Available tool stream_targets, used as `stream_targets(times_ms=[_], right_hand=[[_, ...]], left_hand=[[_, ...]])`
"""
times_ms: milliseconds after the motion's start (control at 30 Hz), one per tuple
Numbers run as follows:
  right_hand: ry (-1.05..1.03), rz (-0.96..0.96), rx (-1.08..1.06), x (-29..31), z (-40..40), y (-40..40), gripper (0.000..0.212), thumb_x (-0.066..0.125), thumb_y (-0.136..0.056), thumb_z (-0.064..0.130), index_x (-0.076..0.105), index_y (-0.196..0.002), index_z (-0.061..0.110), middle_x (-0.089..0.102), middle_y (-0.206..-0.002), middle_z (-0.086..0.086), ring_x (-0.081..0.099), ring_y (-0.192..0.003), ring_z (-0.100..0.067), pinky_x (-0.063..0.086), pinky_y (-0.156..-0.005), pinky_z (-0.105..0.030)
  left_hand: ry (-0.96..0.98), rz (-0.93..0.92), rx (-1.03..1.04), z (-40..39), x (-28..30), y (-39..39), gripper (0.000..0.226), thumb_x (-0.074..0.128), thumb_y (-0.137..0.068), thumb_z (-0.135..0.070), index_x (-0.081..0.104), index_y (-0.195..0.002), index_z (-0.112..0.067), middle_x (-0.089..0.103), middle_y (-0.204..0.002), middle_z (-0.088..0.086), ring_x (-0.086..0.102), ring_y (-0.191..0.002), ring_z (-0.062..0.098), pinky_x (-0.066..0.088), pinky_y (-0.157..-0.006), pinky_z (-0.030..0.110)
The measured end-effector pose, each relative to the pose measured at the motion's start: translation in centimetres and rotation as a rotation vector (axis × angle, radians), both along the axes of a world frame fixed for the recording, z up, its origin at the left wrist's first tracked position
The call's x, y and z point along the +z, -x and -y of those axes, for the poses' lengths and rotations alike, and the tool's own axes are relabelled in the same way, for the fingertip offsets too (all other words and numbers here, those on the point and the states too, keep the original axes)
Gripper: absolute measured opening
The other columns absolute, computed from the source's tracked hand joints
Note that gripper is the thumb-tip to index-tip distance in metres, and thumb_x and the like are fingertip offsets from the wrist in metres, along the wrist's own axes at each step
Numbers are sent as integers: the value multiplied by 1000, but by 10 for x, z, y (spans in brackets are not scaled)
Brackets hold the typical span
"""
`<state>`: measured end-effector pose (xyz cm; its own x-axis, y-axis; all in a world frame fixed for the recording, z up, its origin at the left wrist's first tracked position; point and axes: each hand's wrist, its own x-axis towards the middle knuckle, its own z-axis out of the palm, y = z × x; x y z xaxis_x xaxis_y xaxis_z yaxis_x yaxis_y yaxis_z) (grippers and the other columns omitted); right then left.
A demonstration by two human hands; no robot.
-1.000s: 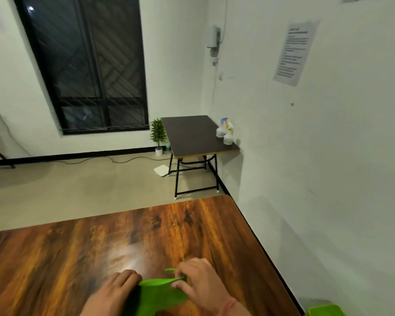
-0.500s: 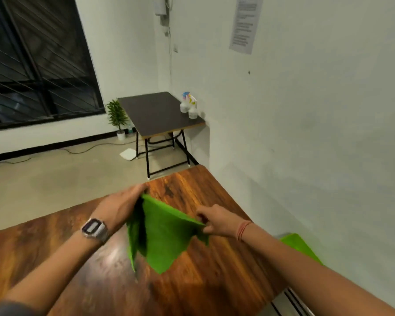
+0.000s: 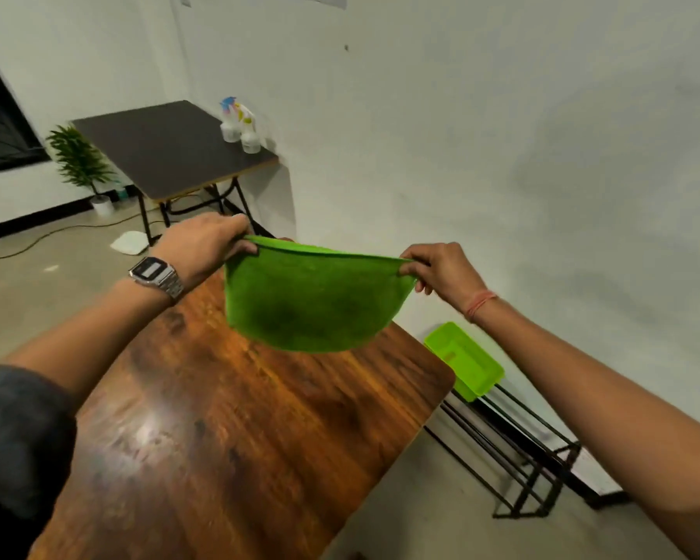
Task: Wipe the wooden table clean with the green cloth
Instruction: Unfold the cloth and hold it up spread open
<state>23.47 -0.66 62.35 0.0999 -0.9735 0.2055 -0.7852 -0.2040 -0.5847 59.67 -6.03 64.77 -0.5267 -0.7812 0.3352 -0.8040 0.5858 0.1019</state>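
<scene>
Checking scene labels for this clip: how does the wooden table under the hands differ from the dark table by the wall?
The wooden table has a glossy, reddish-brown grained top; the dark table is matte and near black. The wooden table is close, with the green cloth held above it by the left hand and right hand; the dark table stands farther off and carries spray bottles. Both stand against the white wall.

It looks like a sparsely furnished room, perhaps a plain office or workroom: bare white walls (image 3: 502, 115), a concrete floor (image 3: 57, 284), and a dark square folding table (image 3: 166, 147). Beside that table stands a small potted green plant (image 3: 81, 167); two spray bottles (image 3: 239, 123) sit on it.
</scene>
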Motion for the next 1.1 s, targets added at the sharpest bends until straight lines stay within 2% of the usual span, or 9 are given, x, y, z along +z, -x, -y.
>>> stream_targets(times_ms=[67,167,267,400,500,600,867,967,1100], right_hand=[[44,-65,-44,14,-10,22,13,61,-89,2,73,-91,7,62,-59,-3,56,-44,-2,46,-52,-12],[75,-116,-141,33,-27,57,17,58,-89,0,73,-93,7,65,-64,-9,57,-47,2,43,-51,-8],[112,-120,-269,48,-49,93,4,67,-87,11,71,-87,11,67,-62,-11,59,-46,-6,43,-49,-11],[174,-107,-446,61,-85,142,18,78,-79,25,67,-76,11,64,-59,0,59,-43,-9,42,-46,-12],[167,-88,-526,60,-119,178,12,73,-82,17,66,-77,8,64,-58,-1,59,-42,-8,46,-44,-15],[133,-60,-596,50,-157,213,6,61,-86,4,65,-82,6,64,-62,-8,60,-45,-8,54,-53,-21],[-5,18,-742,-21,-240,305,19,51,-91,-4,69,-94,1,63,-66,-14,60,-49,-2,53,-58,-16],[-66,82,-776,-67,-258,339,20,51,-91,-6,69,-94,1,62,-62,-9,60,-48,0,49,-54,-9],[-181,112,-788,-144,-270,377,21,52,-92,-4,70,-93,7,63,-59,-8,62,-50,-2,51,-54,-10]], left_hand=[[81,32,-132,5,6,24,24,61,-91,-27,63,-91,-4,63,-90,17,56,-82,38,49,-68,50],[120,-10,-165,14,11,66,23,56,-95,-21,67,-100,-2,63,-99,18,54,-87,39,46,-75,50],[138,-62,-199,23,14,111,26,49,-99,-22,65,-109,-5,64,-102,18,54,-90,38,43,-72,46],[176,-126,-257,26,18,171,24,45,-100,-27,63,-110,-14,68,-102,12,58,-90,37,40,-61,40],[131,-127,-296,22,15,225,22,43,-101,-26,61,-111,-17,67,-107,12,61,-90,38,39,-61,38],[47,-133,-376,10,6,282,21,44,-99,-16,60,-112,-13,65,-107,17,61,-91,41,39,-65,40],[-220,-85,-528,-30,-56,416,27,53,-89,-2,61,-114,-7,64,-106,17,59,-96,38,40,-73,39],[-318,-56,-538,-34,-98,463,34,52,-84,5,62,-113,-8,66,-104,15,62,-92,35,44,-74,40],[-424,20,-558,-34,-174,510,38,56,-83,3,62,-119,-9,65,-111,17,62,-97,35,43,-78,40]])
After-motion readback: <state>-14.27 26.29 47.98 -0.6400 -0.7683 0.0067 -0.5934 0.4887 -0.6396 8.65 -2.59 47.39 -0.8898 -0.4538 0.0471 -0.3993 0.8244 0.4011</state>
